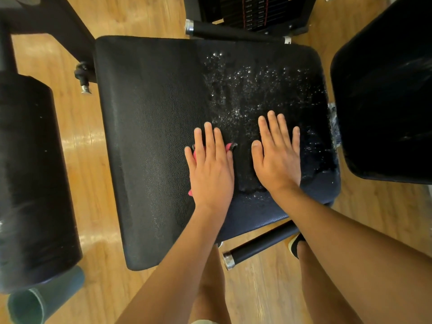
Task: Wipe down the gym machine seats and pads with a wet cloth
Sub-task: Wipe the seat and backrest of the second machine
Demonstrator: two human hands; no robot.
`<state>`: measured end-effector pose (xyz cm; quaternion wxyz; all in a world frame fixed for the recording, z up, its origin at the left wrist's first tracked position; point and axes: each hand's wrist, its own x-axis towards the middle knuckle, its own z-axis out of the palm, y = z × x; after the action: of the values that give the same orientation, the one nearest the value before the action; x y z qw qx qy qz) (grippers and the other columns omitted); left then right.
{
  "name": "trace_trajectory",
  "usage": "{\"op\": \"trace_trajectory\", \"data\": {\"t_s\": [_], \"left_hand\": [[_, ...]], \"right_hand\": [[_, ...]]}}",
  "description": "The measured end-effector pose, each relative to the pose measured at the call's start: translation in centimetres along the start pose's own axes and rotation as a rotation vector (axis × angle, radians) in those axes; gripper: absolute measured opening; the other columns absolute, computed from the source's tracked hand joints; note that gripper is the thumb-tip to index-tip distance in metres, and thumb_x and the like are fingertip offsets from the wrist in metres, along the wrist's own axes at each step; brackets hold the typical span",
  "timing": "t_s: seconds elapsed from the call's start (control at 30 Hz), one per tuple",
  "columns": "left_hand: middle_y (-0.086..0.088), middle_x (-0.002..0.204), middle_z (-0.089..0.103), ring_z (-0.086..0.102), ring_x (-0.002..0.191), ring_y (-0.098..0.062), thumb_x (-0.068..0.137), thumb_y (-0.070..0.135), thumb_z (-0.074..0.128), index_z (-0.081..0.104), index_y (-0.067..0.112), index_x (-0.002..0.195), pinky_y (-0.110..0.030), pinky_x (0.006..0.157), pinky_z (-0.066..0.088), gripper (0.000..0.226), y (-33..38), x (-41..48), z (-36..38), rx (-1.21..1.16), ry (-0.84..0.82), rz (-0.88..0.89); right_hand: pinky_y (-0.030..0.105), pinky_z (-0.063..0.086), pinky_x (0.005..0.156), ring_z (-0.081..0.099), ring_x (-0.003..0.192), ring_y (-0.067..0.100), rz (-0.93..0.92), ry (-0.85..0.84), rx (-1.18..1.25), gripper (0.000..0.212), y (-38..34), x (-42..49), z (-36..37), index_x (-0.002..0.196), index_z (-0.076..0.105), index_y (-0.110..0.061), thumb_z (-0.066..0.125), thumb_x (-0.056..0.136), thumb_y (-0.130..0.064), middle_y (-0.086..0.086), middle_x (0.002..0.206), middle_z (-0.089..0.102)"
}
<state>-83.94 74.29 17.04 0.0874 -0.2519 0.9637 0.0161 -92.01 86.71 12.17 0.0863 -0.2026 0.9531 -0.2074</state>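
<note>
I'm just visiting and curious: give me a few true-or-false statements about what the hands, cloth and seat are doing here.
1. The left hand presses a pink cloth flat on the seat. True.
2. The right hand holds a spray bottle. False: it lies flat and empty on the seat.
3. Droplets cover the seat's right part. True.
4. The floor is grey carpet. False: it is glossy wood.
</note>
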Motion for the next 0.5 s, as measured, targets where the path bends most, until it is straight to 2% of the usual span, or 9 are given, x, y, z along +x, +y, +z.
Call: {"op": "trace_trajectory", "data": {"t_s": [0.5], "left_hand": [[-0.008,0.17,0.015,0.009,0.157,-0.03,0.111,0.037,0.017,0.021,0.009,0.161,-0.052,0.123,0.016,0.057,0.4,15.5,-1.9,-0.032,0.071,-0.081]], "right_hand": [[0.056,0.011,0.128,0.013,0.159,0.023,-0.021,0.034,-0.031,0.056,0.3,-0.2,0.3,0.161,0.032,-0.015,0.03,0.109,-0.035,0.006,0.17,0.024]]}}
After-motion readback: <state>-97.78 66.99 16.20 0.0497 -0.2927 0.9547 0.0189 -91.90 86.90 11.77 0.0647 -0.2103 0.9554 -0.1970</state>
